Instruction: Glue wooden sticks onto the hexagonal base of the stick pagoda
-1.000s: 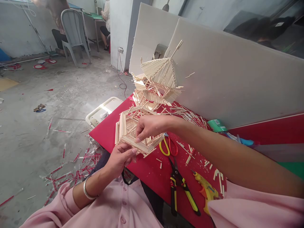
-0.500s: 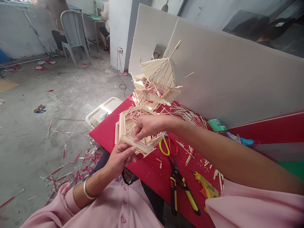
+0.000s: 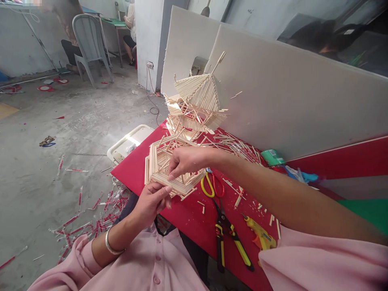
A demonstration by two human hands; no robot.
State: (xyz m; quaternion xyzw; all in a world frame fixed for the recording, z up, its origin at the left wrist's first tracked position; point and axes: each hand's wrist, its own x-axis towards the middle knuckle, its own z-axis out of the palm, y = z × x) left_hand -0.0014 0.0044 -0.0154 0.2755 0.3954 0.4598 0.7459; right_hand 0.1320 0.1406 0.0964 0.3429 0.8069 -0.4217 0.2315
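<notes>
A many-sided frame of pale wooden sticks (image 3: 154, 161), built up in layers, rests at the left corner of the red table. My left hand (image 3: 154, 201) is closed on its near edge, thumb on top and fingers below. Above the same edge, my right hand (image 3: 185, 161) is bent down with thumb and fingers pinched against the frame's sticks; whether a loose stick is between them is hidden. Behind stands a tower-like stick model (image 3: 198, 97) with a sloped roof.
On the red table (image 3: 189, 218) lie red-and-yellow-handled scissors (image 3: 213, 184), black-and-yellow cutters (image 3: 224, 226), a yellow glue gun (image 3: 260, 233) and loose sticks (image 3: 239, 147). White boards (image 3: 260, 89) stand behind. Wrappers (image 3: 100, 220) litter the floor; two people sit near a chair (image 3: 88, 40).
The whole view has shifted slightly, so things sit a little farther left. Both hands keep nearly the same hold on the stick frame.
</notes>
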